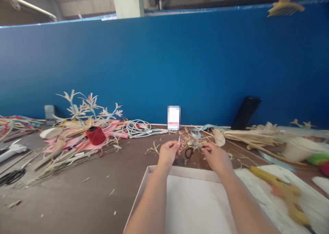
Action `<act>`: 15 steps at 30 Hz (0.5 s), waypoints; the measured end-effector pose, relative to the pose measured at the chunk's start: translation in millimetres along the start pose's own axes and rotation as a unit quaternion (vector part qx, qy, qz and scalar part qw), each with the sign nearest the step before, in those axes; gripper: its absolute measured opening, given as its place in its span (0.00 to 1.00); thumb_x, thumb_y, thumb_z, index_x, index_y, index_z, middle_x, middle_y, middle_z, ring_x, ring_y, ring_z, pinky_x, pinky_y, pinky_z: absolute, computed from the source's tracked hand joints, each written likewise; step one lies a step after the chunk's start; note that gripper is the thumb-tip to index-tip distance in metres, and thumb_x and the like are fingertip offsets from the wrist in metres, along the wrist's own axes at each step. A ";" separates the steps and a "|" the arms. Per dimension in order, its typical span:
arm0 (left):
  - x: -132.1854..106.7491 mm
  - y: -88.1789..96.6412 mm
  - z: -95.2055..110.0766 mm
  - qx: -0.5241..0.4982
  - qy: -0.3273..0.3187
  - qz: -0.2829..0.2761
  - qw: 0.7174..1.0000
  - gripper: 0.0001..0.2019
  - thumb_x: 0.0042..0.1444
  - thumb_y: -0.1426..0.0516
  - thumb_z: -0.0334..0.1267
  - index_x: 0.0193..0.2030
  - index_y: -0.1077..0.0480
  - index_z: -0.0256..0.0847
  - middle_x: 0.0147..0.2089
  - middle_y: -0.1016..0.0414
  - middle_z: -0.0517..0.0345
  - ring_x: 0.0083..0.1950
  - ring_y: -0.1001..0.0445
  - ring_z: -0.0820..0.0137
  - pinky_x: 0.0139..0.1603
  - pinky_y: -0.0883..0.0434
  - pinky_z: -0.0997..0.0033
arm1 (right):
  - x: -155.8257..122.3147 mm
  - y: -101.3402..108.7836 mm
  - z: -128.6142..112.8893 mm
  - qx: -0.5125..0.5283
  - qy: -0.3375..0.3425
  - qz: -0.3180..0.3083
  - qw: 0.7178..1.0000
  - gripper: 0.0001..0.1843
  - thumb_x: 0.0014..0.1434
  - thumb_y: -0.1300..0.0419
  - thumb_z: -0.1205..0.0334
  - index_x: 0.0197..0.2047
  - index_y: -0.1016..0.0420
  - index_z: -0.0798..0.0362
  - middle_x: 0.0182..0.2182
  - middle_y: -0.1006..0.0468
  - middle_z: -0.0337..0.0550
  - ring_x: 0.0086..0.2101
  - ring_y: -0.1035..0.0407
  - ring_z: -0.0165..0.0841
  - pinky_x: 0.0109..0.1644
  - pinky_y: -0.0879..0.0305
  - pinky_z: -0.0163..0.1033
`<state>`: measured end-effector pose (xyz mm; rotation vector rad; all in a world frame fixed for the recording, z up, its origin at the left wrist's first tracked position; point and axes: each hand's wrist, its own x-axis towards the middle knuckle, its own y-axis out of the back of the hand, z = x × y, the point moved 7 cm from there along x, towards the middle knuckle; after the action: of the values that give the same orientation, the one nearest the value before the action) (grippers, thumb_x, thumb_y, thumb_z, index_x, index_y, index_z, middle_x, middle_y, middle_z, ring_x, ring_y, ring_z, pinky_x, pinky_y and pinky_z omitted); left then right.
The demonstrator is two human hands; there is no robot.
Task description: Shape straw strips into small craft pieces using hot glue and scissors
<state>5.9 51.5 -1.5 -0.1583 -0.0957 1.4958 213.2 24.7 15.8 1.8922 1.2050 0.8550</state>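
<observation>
My left hand (168, 152) is closed in a pinch on a thin pale straw strip (179, 139) that sticks up from its fingertips. My right hand (215, 155) is closed on small scissors with black handles (189, 152), whose loop shows between the two hands. Both hands hover over the brown table just beyond the far rim of a white shallow box (159, 170), and my forearms cross above the box. Straw scraps (189, 138) lie scattered right behind the hands.
A yellow glue gun (282, 189) lies on a white mat at the right. A red thread spool (95, 135), pink paper and straw flowers (87, 105) pile up at the left, with black scissors (11, 176) further left. A blue partition (164, 66) closes the back.
</observation>
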 end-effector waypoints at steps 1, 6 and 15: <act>0.0 -0.6 0.1 0.020 -0.003 0.001 1.000 0.11 0.48 0.43 0.41 0.33 0.26 0.35 0.27 0.28 0.57 0.21 0.37 0.80 0.19 0.43 0.81 | -0.4 2.0 -1.1 -0.003 -0.002 0.010 1.000 0.14 0.55 0.47 0.56 0.44 0.27 0.42 0.39 0.20 0.36 0.38 0.28 0.37 0.36 0.40 0.38; -1.5 -6.4 0.3 0.131 -0.021 -0.009 0.991 0.11 0.51 0.46 0.43 0.30 0.28 0.38 0.24 0.29 0.60 0.21 0.37 0.77 0.21 0.42 0.78 | -2.7 2.2 -9.3 -0.047 -0.001 0.032 0.998 0.12 0.55 0.46 0.54 0.41 0.26 0.43 0.35 0.20 0.37 0.36 0.28 0.38 0.32 0.42 0.37; -19.3 -34.7 6.2 0.429 -0.161 -0.060 0.887 0.09 0.53 0.48 0.40 0.30 0.26 0.44 0.31 0.23 0.57 0.33 0.28 0.69 0.32 0.39 0.74 | -17.3 -15.2 -38.6 -0.204 0.083 0.011 0.975 0.13 0.55 0.46 0.58 0.31 0.21 0.51 0.39 0.24 0.52 0.43 0.32 0.42 0.39 0.40 0.41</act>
<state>37.6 30.3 11.0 0.8007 0.2922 1.3056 168.6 21.7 20.4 1.5266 1.0104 1.1909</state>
